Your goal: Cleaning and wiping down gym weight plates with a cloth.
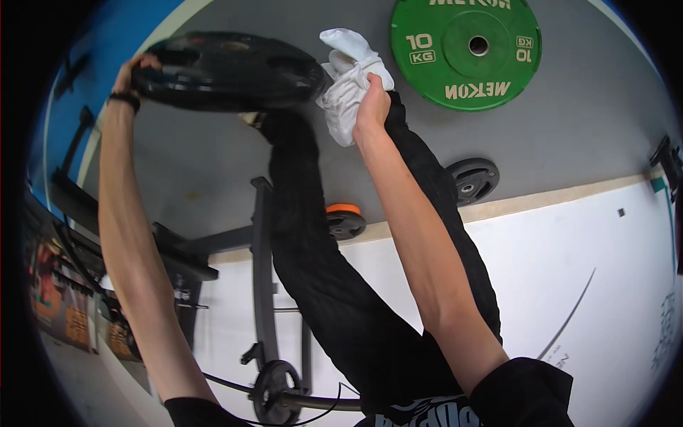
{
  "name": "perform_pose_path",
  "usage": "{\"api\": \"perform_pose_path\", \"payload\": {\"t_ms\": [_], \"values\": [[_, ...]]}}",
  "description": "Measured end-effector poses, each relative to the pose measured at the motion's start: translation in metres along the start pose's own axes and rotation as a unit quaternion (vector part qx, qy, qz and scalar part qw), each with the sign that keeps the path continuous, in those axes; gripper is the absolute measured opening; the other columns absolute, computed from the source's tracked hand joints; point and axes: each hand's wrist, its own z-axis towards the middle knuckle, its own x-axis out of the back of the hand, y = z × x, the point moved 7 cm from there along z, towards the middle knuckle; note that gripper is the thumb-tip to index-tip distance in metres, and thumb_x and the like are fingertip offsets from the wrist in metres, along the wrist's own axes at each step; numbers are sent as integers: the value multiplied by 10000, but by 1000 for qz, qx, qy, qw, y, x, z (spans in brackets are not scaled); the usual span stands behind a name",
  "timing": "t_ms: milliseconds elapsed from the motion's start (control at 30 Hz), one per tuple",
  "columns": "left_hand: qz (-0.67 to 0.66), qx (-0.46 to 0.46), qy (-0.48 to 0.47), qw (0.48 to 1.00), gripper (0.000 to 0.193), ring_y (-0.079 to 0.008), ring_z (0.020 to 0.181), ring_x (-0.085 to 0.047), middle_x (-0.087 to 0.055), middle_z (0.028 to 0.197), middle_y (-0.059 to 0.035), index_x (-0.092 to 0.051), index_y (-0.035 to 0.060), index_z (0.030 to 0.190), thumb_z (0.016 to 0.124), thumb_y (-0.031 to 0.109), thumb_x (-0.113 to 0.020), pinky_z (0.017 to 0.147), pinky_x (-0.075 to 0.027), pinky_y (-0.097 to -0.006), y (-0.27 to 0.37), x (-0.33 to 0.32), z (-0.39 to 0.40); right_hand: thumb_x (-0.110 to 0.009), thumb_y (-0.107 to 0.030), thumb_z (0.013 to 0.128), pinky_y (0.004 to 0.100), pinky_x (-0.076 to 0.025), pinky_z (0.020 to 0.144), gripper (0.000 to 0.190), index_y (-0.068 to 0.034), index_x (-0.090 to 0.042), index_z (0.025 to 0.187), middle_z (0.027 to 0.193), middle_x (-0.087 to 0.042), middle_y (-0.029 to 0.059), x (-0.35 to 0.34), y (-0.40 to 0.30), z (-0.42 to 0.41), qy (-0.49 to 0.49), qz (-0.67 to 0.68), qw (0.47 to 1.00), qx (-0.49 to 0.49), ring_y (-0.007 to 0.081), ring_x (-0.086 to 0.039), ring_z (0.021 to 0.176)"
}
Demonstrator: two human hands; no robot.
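My left hand [133, 74] grips the rim of a black weight plate [224, 74] by one of its openings. The plate is tilted nearly edge-on and looks blurred. A crumpled white cloth [347, 91] is bunched in my right hand [374, 104], beside the plate's right edge; whether the cloth touches the plate I cannot tell. To the right of the cloth, a green 10 kg Metkon bumper plate [464, 69] shows its face and its central metal-lined hole.
Behind my black-trousered legs are a dark plate [475, 181] and another plate [346, 225] with an orange piece, near the white wall [560, 240]. A grey rack upright [263, 277] and a bar-mounted plate [276, 392] stand lower left. Grey flooring [587, 117] spreads around.
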Motion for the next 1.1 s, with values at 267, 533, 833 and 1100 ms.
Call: {"api": "perform_pose_path", "payload": {"t_ms": [267, 533, 833, 1100], "values": [[6, 1, -42, 999, 305, -138, 583, -351, -351, 597, -11, -324, 99, 577, 805, 73, -526, 574, -357, -263, -30, 62, -21, -503, -343, 866, 338, -450, 870, 539, 110, -574, 1150, 1158, -603, 180, -24, -65, 36, 76, 57, 995, 9, 239, -592, 1046], [-37, 129, -15, 991, 175, -85, 500, -427, -422, 640, 22, -416, 84, 720, 839, 72, -544, 643, -439, -239, -48, 82, -25, -508, -455, 837, 439, -455, 858, 613, 139, -641, 910, 954, -635, 326, -12, -25, 26, 224, -134, 961, 96, 426, -614, 944], [16, 197, -41, 979, 186, -96, 535, -444, -410, 639, 13, -400, 78, 711, 842, 85, -532, 669, -446, -254, -28, 53, -7, -453, -650, 842, 413, -416, 952, 821, 103, -602, 1134, 1182, -580, 308, 5, 165, 28, 165, -86, 980, -70, 388, -552, 1152], [15, 210, -25, 977, 177, -82, 516, -413, -394, 611, 24, -376, 91, 702, 825, 60, -499, 647, -426, -239, -23, 53, -16, -560, -409, 922, 316, -510, 844, 458, -60, -591, 1215, 1129, -643, 77, -79, 178, 92, -115, 220, 966, -70, 171, -628, 978]]}}
